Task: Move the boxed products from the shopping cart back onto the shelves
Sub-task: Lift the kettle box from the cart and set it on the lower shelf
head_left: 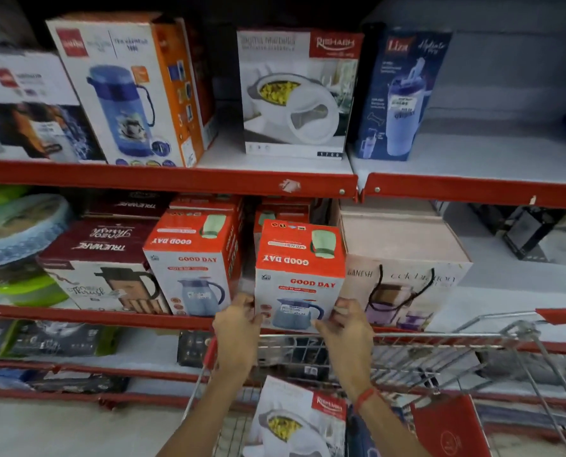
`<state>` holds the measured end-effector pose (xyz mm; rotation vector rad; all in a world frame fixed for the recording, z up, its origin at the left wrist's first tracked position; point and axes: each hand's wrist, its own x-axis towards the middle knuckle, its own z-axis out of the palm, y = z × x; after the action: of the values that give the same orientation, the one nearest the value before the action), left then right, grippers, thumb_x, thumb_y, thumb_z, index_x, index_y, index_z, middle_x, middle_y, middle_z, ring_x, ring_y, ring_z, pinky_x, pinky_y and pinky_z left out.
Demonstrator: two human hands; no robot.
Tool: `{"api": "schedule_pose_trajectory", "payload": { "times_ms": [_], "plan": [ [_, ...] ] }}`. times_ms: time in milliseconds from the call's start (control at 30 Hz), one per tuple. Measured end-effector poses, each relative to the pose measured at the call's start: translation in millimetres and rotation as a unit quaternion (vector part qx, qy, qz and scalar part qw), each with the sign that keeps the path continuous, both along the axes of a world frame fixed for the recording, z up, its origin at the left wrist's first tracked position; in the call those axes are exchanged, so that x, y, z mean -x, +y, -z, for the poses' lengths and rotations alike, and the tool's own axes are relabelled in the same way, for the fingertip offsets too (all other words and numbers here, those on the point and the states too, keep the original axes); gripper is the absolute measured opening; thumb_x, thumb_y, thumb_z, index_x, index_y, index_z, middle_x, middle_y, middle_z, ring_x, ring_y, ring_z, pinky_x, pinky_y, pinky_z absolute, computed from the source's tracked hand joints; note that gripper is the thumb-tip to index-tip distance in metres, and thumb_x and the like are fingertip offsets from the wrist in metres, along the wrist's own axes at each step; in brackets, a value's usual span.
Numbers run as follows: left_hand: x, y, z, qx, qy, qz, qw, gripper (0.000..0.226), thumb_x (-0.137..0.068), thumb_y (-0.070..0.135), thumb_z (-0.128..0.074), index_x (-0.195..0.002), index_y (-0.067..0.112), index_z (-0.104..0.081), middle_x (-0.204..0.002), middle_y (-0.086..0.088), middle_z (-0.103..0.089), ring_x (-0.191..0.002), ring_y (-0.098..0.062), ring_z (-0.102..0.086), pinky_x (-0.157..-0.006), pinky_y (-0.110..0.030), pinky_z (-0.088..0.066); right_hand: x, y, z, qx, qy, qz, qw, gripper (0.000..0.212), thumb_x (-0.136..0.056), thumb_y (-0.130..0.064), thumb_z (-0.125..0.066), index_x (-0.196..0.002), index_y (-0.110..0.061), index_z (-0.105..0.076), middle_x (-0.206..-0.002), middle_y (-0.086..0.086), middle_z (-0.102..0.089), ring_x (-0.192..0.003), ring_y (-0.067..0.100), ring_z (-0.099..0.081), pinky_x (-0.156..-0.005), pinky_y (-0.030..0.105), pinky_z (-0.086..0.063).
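On the middle shelf's edge (110, 316), left hand (238, 328) and right hand (344, 328) clasp the Good Day box (299, 275).

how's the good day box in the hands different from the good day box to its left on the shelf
The held Good Day box is gripped at its lower corners by the left hand and right hand; the shelved Good Day box is untouched. The held box faces the camera squarely; the shelved one is turned, showing its right side. Both are red and white with a blue jug pictured.
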<state>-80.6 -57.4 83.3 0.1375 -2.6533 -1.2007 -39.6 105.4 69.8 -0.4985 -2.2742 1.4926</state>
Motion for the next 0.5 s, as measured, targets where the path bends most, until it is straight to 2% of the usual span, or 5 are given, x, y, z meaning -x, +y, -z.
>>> {"api": "schedule_pose_trajectory", "payload": {
  "times_ms": [167, 200, 267, 333, 500],
  "plan": [
    [48.4, 10.8, 6.3, 0.01, -0.033, 0.001, 0.999, 0.021, -0.08, 0.011, -0.069, -0.099, 0.008, -0.059, -0.098, -0.013, -0.073, -0.092, -0.028, -0.069, -0.082, -0.042, -0.059, 53.8, -0.4, 23.4, -0.024, -0.002, 0.028, 0.999, 0.037, -0.07, -0.012, -0.08, -0.091, -0.012, -0.05, -0.096, 0.007, -0.067, -0.082, 0.014, -0.068, -0.061, 0.005, -0.052],
    [55.8, 10.0, 11.3, 0.015, -0.039, -0.003, 0.999, 0.022, -0.08, 0.011, -0.069, -0.099, 0.008, -0.059, -0.1, -0.013, -0.072, -0.093, -0.028, -0.069, -0.083, -0.041, -0.059, 61.5, -0.6, 28.9, -0.037, -0.008, 0.027, 0.999, 0.038, -0.07, -0.012, -0.08, -0.092, -0.012, -0.049, -0.098, 0.008, -0.066, -0.083, 0.016, -0.068, -0.063, 0.008, -0.054],
    [65.2, 8.1, 18.8, 0.014, -0.051, -0.007, 0.999, 0.022, -0.08, 0.011, -0.07, -0.098, 0.006, -0.059, -0.101, -0.012, -0.072, -0.093, -0.028, -0.068, -0.084, -0.038, -0.058, 72.9, -4.4, 38.4, -0.074, -0.021, 0.03, 0.997, 0.038, -0.071, -0.013, -0.079, -0.093, -0.011, -0.048, -0.103, 0.009, -0.062, -0.085, 0.022, -0.068, -0.069, 0.027, -0.061],
    [70.8, 3.8, 29.7, 0.014, -0.062, -0.013, 0.998, 0.02, -0.079, 0.009, -0.07, -0.095, 0.003, -0.058, -0.098, -0.015, -0.072, -0.09, -0.029, -0.069, -0.081, -0.038, -0.059, 78.8, -10.4, 47.9, -0.104, -0.031, 0.033, 0.994, 0.038, -0.072, -0.016, -0.078, -0.093, -0.011, -0.047, -0.102, 0.011, -0.06, -0.085, 0.027, -0.067, -0.07, 0.041, -0.06],
    [78.1, -6.4, 56.6, 0.026, -0.096, -0.014, 0.995, 0.022, -0.076, 0.007, -0.072, -0.092, 0.006, -0.057, -0.096, -0.014, -0.072, -0.09, -0.028, -0.07, -0.082, -0.041, -0.06, 85.7, -14.6, 65.9, -0.111, -0.064, 0.012, 0.992, 0.036, -0.074, -0.019, -0.077, -0.095, -0.013, -0.047, -0.102, 0.011, -0.061, -0.087, 0.026, -0.066, -0.072, 0.044, -0.06]
  ]
}}
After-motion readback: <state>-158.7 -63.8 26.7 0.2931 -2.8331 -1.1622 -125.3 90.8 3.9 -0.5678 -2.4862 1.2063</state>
